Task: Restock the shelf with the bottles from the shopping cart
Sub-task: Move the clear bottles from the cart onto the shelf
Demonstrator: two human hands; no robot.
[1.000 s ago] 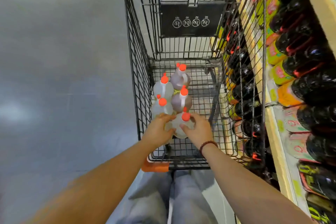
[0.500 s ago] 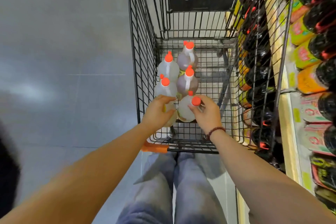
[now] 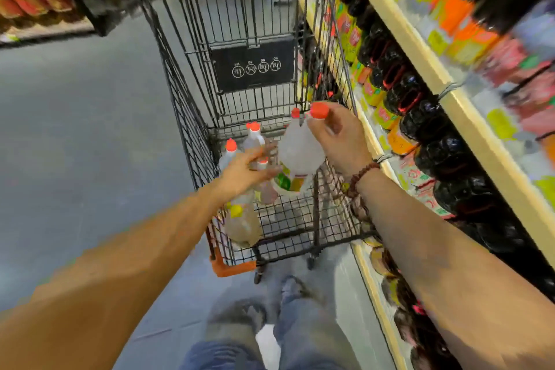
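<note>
My right hand (image 3: pixel 339 141) grips a clear bottle with an orange cap (image 3: pixel 300 150) by its neck and holds it above the black wire shopping cart (image 3: pixel 192 117). My left hand (image 3: pixel 243 171) reaches into the cart over the other orange-capped bottles (image 3: pixel 229 150), fingers stretched forward and blurred. A bottle with a yellow label (image 3: pixel 243 222) sits right under that palm, its top hidden, so I cannot tell whether the hand holds it. The shelf (image 3: pixel 468 117) runs along the right side, close to the cart.
Dark bottles and orange-labelled bottles (image 3: pixel 399 90) fill the right shelf rows. A black sign panel (image 3: pixel 255 66) hangs in the cart's far end. Grey floor (image 3: pixel 75 129) lies to the left, with another shelf (image 3: pixel 33 6) at the far left. My legs (image 3: pixel 270 324) stand behind the cart.
My right hand has lifted one bottle up out of the group and toward the shelf side. My left hand stayed low in the cart. The view tilted upward.
</note>
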